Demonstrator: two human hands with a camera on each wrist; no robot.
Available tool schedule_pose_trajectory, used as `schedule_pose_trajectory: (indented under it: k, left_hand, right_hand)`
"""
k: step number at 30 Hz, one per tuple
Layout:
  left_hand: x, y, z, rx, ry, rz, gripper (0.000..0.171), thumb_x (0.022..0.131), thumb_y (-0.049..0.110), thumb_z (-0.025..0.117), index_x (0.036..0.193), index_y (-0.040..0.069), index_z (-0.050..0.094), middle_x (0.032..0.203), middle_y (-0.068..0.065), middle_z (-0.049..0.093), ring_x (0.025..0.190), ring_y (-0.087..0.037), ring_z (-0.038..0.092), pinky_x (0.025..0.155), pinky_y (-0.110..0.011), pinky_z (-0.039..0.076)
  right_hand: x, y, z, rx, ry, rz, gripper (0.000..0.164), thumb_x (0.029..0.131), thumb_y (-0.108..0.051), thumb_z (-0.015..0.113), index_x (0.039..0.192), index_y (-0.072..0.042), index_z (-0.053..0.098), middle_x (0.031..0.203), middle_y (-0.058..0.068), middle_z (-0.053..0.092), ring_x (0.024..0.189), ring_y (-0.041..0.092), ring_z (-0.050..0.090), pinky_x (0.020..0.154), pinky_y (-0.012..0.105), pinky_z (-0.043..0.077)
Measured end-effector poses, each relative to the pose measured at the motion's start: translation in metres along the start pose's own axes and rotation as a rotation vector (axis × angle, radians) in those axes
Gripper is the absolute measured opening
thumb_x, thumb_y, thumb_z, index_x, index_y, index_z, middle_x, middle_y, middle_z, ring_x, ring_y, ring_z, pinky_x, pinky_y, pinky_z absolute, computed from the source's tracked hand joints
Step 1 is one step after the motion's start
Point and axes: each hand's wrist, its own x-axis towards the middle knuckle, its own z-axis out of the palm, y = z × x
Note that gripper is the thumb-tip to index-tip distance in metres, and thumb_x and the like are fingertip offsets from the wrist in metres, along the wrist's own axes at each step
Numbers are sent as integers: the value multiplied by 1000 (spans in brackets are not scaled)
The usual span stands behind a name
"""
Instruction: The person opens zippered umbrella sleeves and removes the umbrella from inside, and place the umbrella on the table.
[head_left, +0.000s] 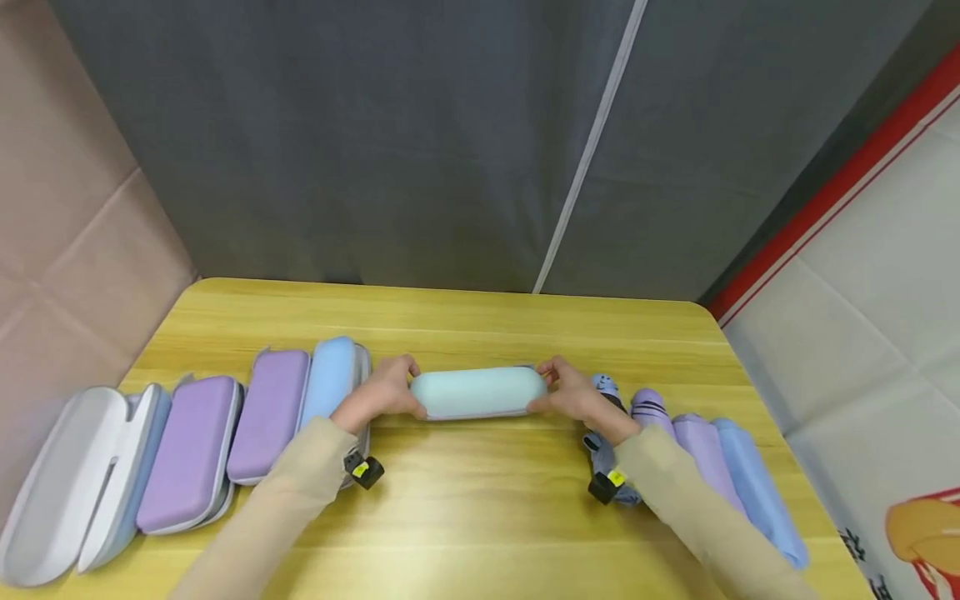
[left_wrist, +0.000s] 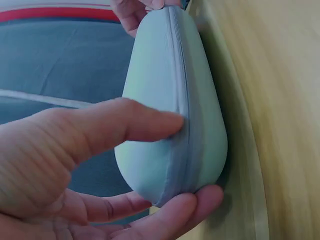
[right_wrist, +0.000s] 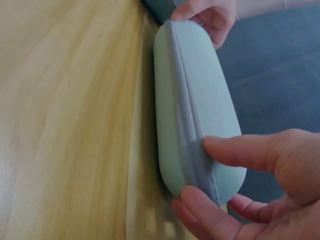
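A pale mint zippered hard case [head_left: 480, 392], long with rounded ends, lies closed across the middle of the table [head_left: 480, 517]. My left hand [head_left: 386, 387] grips its left end, thumb on the near side by the zipper and fingers round the end. At the other end my right hand [head_left: 573, 390] pinches it between thumb and fingers. Both wrist views show the grey zipper band [left_wrist: 180, 90] running the case's length, with a thumb pressed beside it. In the right wrist view the case [right_wrist: 200, 100] sits close over the wooden surface.
Left of my hands stand a blue case [head_left: 330, 375], two purple cases [head_left: 191, 450] and an open case [head_left: 67, 483] with a white inside. On the right lie folded umbrellas, among them a blue one [head_left: 761, 487] and a purple one [head_left: 708, 454]. A dark curtain [head_left: 375, 150] hangs behind.
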Motion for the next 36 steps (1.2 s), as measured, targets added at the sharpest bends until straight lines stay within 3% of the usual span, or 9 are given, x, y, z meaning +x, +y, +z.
schedule_pose_trajectory:
  k: [7,14,18,23,28,36]
  left_hand:
    - [-7,1,6,90,53,129,61,59,18,83,108,-5,55,100,-16,60,90,-28,56,82,-40,49]
    - [-13,0,17,146,119,210,67,58,19,85,117,2,58,108,-15,54,95,-30,55,83,-46,48]
    - [-18,0,24,170,151,247,69,56,18,86,119,4,59,106,-13,53,94,-30,53,78,-47,49]
    - [-21,0,31,185,200,276,69,56,15,85,118,4,59,105,-12,52,95,-30,51,73,-45,50]
    - [-21,-1,36,191,231,328,70,53,13,86,117,2,58,109,-11,54,100,-29,51,76,-46,51]
    - [-21,-5,40,189,233,377,75,54,13,86,120,-3,54,112,-12,56,101,-28,52,82,-45,50]
  right_hand:
    - [3,0,-8,41,-98,-51,49,79,-11,73,118,3,47,107,16,49,90,27,49,70,32,46]
    - [20,-3,-15,8,-158,-95,27,95,-16,53,113,3,57,103,13,56,84,25,53,71,40,50]
    - [29,-4,-16,1,-154,-109,22,95,-9,52,109,5,61,102,15,62,84,26,55,71,41,50]
    - [35,-5,-19,-26,-212,-128,23,94,-4,51,110,7,63,115,21,61,87,21,55,70,39,50]
    - [38,-5,-23,-44,-293,-148,25,95,-5,49,111,7,63,118,21,60,94,20,56,73,40,52]
    - [46,6,-25,47,-369,-133,26,96,-9,48,115,4,60,120,16,58,99,18,53,78,39,49]
